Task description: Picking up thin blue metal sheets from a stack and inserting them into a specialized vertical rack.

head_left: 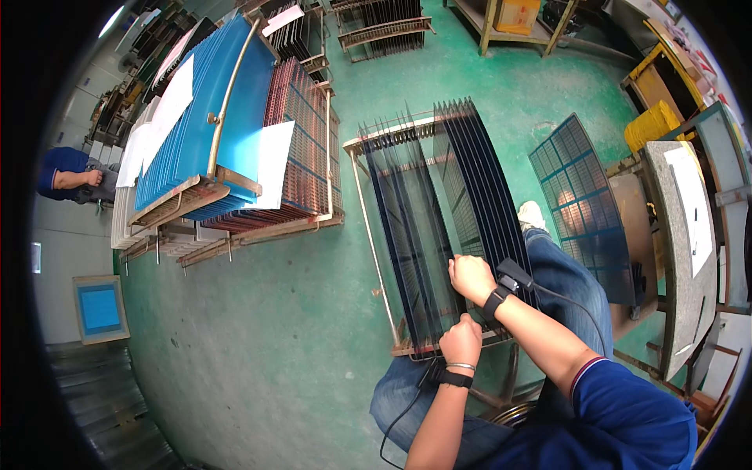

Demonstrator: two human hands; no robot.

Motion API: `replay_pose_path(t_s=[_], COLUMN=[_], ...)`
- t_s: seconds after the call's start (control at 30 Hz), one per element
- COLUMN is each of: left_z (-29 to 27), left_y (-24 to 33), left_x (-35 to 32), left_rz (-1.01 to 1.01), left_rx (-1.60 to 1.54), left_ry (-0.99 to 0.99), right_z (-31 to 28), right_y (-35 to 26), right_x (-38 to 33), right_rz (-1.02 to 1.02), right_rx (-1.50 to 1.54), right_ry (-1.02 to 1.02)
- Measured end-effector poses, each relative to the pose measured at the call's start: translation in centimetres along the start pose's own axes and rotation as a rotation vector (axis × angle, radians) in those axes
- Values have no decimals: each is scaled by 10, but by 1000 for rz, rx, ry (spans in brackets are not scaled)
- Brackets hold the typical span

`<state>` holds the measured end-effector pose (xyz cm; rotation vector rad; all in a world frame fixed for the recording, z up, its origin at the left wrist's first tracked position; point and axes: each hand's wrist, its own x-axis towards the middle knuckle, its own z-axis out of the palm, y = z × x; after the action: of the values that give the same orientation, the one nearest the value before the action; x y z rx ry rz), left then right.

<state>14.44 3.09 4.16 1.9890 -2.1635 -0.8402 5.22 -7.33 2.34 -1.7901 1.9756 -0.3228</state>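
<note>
In front of me stands a metal rack (365, 211) holding several thin dark panels (489, 188) upright on edge, with a gap between the left group and the denser right group. My right hand (472, 280) is closed at the near end of a thin dark panel (427, 211) beside that gap. My left hand (460, 342) is closed lower down, by the near bottom corner of the same panel. The fingertips of both hands are partly hidden. To the right of my leg, a single gridded panel (583, 200) leans upright.
At the left, racks hold blue panels (235, 86) and reddish gridded panels (301, 133), with white sheets on them. Another person's hand (92, 178) shows at the far left. A stone-topped table (674, 313) with paper and a pen stands right. A blue framed panel (100, 309) leans at the lower left.
</note>
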Motion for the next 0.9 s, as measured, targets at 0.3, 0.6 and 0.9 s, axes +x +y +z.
replay_pose_path(t_s=[0.3, 0.6, 0.9], left_z=[-103, -60, -13], left_y=[71, 39, 10], left_x=[-30, -27, -26], left_rz=[208, -153, -100], left_rx=[-357, -444, -355], left_ry=[120, 212, 78], right_z=[-76, -73, -18], right_y=[-17, -36, -13], right_x=[-4, 12, 9], right_rz=[-58, 23, 89], right_rx=[-36, -87, 183], right_ry=[37, -1, -81])
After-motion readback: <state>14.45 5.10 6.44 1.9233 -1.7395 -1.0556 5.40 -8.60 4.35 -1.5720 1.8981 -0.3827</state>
